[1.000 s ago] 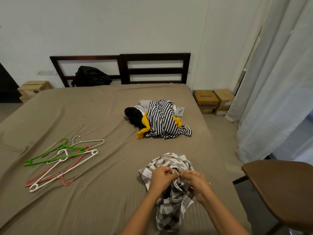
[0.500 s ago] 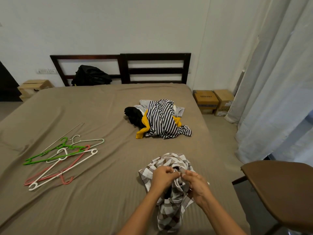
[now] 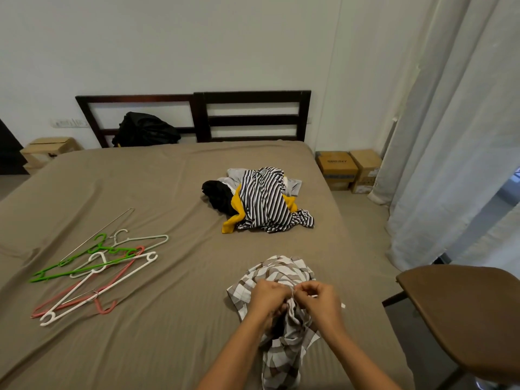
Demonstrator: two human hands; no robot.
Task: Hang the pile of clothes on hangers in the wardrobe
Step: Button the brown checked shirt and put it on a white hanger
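While both hands work at it, the checked shirt (image 3: pixel 281 270) sits bunched on the bed (image 3: pixel 168 333), its lower part trailing twd the person. The left hand (image 3: pixel 266 298) & right hand (image 3: pixel 320 302) are close together, nearly touching, with fingers curled and pinching a fold at the shirt's middle. That's prob. a button or the collar opening, can't tell which.

The shirt looks light and thin, a woven cloth: soft, floppy, not slippery, nothing fragile. It'll collapse wherever it isn't held, so a mid-cloth pinch only lifts a lump. Better to take it at the collar/shoulder seams w/ hands apart, so the neck opens for a hanger.

The pile of clothes (image 3: pixel 264 201) lies beyond the shirt, well apart from it, w/ a striped top uppermost and yellow, black & grey pieces under. They look equally limp. The striped one is prob. a stretchy knit and may sag off if hung crooked.

The hangers (image 3: pixel 92 271) lie in a loose tangle well left of the shirt, hooks crossed. They look light & rigid, likely to snag when one is pulled. A chair (image 3: pixel 472 311) stands right of the shirt. Wardrobe not in view.
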